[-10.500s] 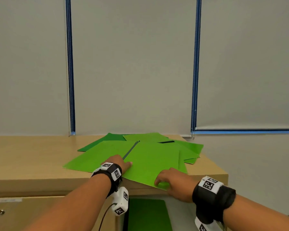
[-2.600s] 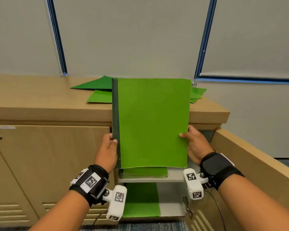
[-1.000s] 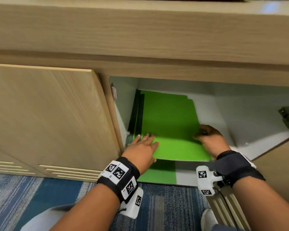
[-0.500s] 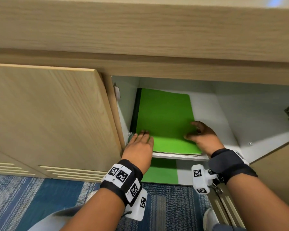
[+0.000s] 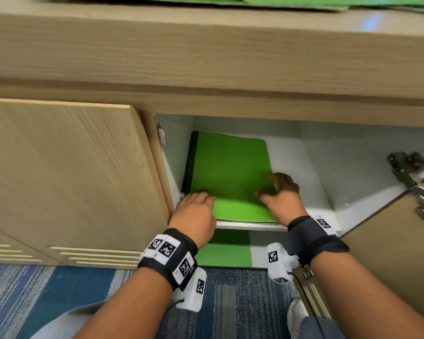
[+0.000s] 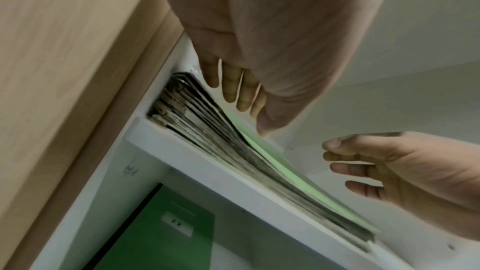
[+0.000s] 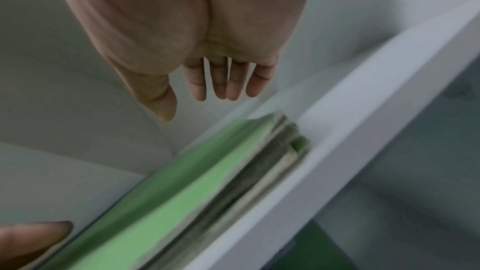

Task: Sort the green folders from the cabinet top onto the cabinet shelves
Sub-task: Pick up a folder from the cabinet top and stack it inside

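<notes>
A stack of green folders (image 5: 230, 174) lies flat on the upper shelf (image 5: 250, 226) of the open cabinet, dark spines to the left. My left hand (image 5: 196, 209) has straight fingers at the top folder's near left corner; the left wrist view shows its fingers (image 6: 241, 89) just over the stack (image 6: 233, 147). My right hand (image 5: 282, 194) hovers over the near right corner with relaxed fingers (image 7: 223, 81) clear of the stack (image 7: 182, 182). Neither hand holds anything. More green folders (image 5: 230, 0) lie on the cabinet top.
On the lower shelf lies another green folder (image 5: 223, 248), whose white label reads HR (image 6: 176, 226). A closed door (image 5: 66, 172) is on the left. The open door (image 5: 389, 253) with its metal hinge (image 5: 409, 172) stands on the right. Blue carpet (image 5: 59, 289) lies below.
The folder has slid fully back onto the shelf stack. Both hands have let go of it, and the right hand has lifted off its right edge.
</notes>
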### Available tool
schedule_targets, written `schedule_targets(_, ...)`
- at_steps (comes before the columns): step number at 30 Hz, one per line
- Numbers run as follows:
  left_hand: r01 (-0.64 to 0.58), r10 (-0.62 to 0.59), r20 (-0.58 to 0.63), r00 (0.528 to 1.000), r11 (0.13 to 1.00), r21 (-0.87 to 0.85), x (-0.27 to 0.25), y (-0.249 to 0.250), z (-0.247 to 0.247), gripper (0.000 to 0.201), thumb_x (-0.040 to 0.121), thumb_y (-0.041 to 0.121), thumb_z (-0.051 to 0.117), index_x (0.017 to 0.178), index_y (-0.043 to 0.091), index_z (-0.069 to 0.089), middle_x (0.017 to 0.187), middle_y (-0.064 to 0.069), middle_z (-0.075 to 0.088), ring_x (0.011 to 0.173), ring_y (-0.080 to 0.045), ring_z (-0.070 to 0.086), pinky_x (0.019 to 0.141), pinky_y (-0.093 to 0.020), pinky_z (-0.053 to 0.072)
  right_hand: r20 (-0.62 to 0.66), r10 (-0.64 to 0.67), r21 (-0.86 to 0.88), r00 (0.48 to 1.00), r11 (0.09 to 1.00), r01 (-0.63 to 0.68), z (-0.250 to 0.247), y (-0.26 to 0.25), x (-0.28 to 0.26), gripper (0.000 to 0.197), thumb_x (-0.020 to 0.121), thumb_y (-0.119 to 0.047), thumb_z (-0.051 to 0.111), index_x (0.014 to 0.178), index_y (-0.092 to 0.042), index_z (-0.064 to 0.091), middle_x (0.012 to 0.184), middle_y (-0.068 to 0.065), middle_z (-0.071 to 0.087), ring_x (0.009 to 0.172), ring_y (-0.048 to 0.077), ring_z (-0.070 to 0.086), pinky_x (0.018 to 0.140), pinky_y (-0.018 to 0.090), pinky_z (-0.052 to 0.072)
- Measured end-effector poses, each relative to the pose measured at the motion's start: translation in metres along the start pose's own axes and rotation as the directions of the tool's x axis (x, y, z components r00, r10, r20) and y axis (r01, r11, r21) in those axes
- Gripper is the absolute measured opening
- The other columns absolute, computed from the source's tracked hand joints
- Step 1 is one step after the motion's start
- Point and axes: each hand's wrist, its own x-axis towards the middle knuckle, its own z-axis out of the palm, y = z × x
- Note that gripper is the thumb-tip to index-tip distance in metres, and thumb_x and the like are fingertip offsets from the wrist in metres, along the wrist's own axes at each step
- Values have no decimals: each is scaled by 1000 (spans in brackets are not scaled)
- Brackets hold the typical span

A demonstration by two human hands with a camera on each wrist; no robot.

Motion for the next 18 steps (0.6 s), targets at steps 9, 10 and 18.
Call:
schedule_targets(9,-54,38,-74,997,970,-235,-4,16,-73,47,95,34,50,141,22,44,144,-1,47,126,-19,50,105,-35,43,20,-160,162,987,975,155,-63,-67,-41,16,85,-19,66,101,-19,65,92,0,69,85,21,64,72,25,45)
schedule_targets(10,-63,41,-95,995,970,-236,-7,18,-84,47,95,35,51,140,23,44,144,0,48,126,-19,50,104,-36,43,34,-171,156,985,974,164,-71,-76,-47,15,86,-22,66,101,-20,65,91,-1,69,85,21,65,75,27,48)
schedule_targets(18,-227,181,-290,940,965,-132,-34,41,-191,47,93,37,51,139,25,46,138,5,52,122,-17,53,101,-34,44,23,-417,90,909,906,414,-157,-164,-103,14,89,-22,64,102,-20,70,92,-9,70,85,5,62,74,11,45)
